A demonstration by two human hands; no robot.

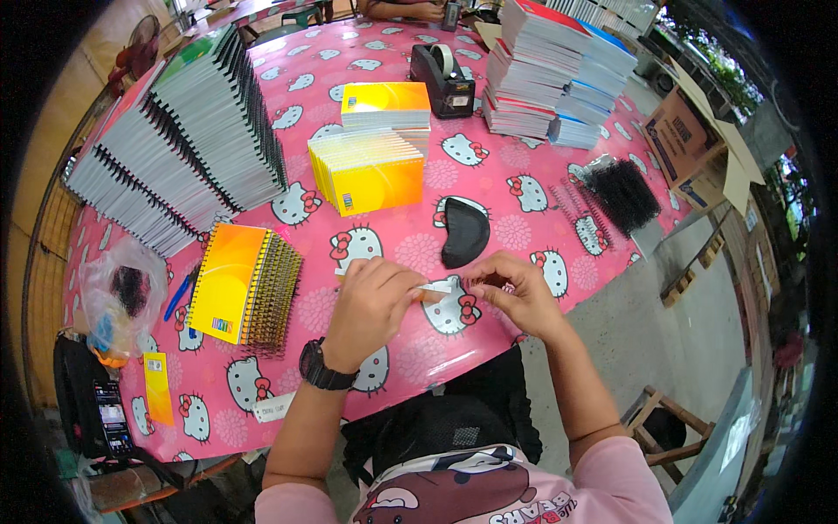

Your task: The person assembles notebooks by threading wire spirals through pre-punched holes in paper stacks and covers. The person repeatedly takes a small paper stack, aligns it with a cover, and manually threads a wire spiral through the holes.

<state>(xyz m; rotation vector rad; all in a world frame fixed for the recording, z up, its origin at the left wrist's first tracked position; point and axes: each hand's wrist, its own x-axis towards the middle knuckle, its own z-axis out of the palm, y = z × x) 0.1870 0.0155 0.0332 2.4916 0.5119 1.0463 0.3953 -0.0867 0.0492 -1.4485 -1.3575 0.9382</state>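
In front of me my left hand (377, 301), with a dark watch on its wrist, is closed on a thin, white-edged flat piece (434, 289) seen nearly edge-on. Its pale edge shows on both sides of the fingers. My right hand (521, 295) is pinched just to the right of that piece, with a small dark ridged bit at its fingertips that is too small to name. Beyond the hands lies a black, curved flat pad (465, 232). To the left stands a stack of yellow spiral notebooks (229, 284) with dark coils.
Yellow booklets (375, 175) stand mid-table, before a black tape dispenser (443, 83). Tall spiral-bound stacks (192, 131) fill the far left, more book stacks (534, 74) the far right. Black coils (621, 196) lie right. A plastic bag (122, 284), blue pliers (180, 295) and phone (112, 415) are left.
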